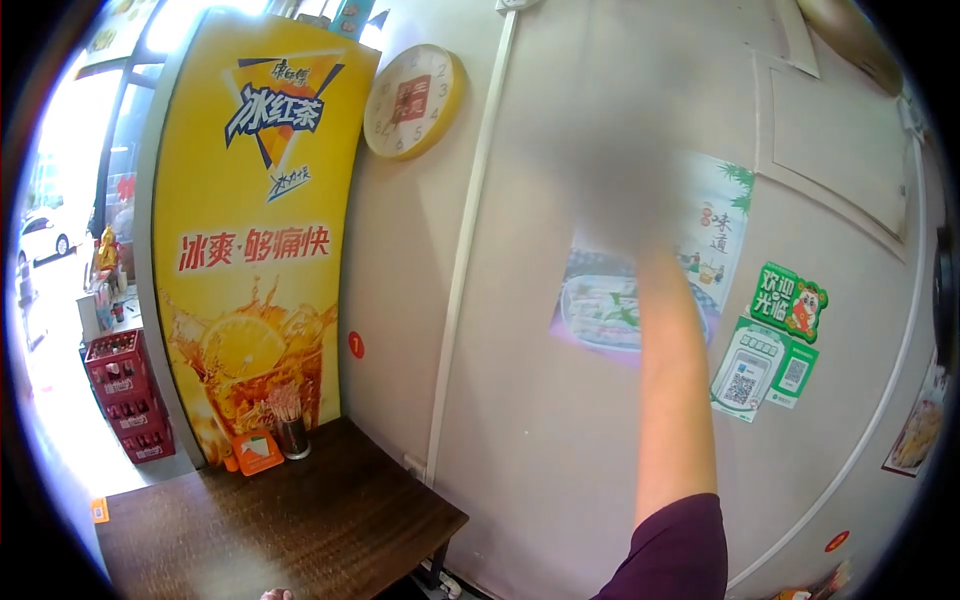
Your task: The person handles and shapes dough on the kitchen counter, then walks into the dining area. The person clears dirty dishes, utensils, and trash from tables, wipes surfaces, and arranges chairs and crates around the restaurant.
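My right arm, in a dark purple sleeve (675,550), reaches up in front of the wall. At its end my right hand (630,185) is lost in a grey blur, so its fingers and anything in them are hidden. Behind the forearm hangs a food poster (600,305). Only a small bit of my left hand (277,595) shows at the bottom edge, over the dark wooden table (290,520); what it holds, if anything, is out of sight.
A napkin pack (258,453) and a holder of straws (293,436) stand on the table against a yellow drink panel (250,210). A round clock (412,102) and green stickers (788,300) are on the wall. Red crates (130,395) are stacked at far left.
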Tool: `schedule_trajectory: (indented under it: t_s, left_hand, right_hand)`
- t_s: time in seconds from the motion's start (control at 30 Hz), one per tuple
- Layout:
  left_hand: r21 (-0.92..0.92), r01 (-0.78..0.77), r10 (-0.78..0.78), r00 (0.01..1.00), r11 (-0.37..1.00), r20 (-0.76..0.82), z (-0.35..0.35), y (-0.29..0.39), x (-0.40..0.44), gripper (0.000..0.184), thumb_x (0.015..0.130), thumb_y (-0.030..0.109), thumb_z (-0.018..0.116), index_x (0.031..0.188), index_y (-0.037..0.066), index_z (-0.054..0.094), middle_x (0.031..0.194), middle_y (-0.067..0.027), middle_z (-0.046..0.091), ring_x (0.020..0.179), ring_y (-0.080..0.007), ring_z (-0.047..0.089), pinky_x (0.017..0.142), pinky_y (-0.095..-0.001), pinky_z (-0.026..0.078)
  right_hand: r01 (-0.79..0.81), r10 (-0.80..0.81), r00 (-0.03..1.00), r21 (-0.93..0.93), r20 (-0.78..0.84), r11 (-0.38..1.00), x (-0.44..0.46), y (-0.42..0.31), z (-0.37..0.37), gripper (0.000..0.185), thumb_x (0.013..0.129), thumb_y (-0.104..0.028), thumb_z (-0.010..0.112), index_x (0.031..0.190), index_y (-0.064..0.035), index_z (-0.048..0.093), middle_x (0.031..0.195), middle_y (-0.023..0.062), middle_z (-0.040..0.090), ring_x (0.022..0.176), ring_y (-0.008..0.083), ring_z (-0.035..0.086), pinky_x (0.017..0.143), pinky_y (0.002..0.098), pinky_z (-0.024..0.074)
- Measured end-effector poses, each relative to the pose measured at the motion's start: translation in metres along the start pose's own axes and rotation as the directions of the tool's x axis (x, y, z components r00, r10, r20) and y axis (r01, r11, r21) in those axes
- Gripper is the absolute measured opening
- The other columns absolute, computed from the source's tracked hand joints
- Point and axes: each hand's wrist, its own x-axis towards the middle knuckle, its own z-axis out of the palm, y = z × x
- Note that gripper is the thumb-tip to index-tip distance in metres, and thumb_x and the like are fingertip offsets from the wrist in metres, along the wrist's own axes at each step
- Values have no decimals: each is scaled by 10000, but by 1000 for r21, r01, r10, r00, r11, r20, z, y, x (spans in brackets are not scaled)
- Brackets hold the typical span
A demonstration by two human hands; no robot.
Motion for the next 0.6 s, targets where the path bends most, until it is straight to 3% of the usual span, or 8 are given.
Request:
schedule_trajectory:
  t_s: [0.17,0.4,0.5,0.53,0.57,0.6]
  left_hand:
    - [-5,32,-32,999,999,-30,-1,6,-8,321,833,295,481,974,25,580,951,-206,578,922,-355,530,798,-398,419]
    - [2,91,-91,994,996,-52,-15,28,-20,343,825,310,482,997,27,573,967,-195,579,938,-350,527,803,-403,419]
    - [76,107,-109,994,991,18,-6,10,-15,356,827,312,477,1022,27,563,994,-195,571,956,-350,521,826,-407,409]
    - [18,122,-122,992,992,38,-14,20,-19,357,829,308,474,1035,29,560,1001,-195,569,960,-348,520,839,-405,404]
    - [-8,140,-140,989,990,-47,-15,23,-24,355,829,309,474,1022,28,571,998,-199,569,957,-348,522,834,-403,410]
    - [2,148,-148,988,989,-34,-14,22,-24,352,829,310,473,1011,26,575,994,-200,570,954,-350,523,830,-401,413]
  right_hand:
    - [-12,11,999,11,42,1000,3,5,-1,149,791,-142,467,887,-63,548,885,97,589,841,253,578,719,421,423]
    - [21,-14,998,106,-68,994,1,21,21,152,786,-130,435,870,-66,544,824,108,600,814,263,583,725,409,407]
    - [29,-19,996,113,-86,993,-2,26,24,161,790,-136,424,873,-69,544,828,101,601,812,268,580,736,409,399]
    - [36,-23,994,121,-103,992,-3,21,21,164,792,-138,419,875,-70,544,829,98,601,812,269,579,739,409,397]
    - [34,-23,994,103,-105,994,-2,17,19,166,794,-140,415,874,-72,544,832,97,601,815,270,578,739,408,397]
    - [27,-19,994,80,-103,996,-4,17,18,167,796,-142,411,872,-74,543,835,95,601,818,271,576,740,408,397]
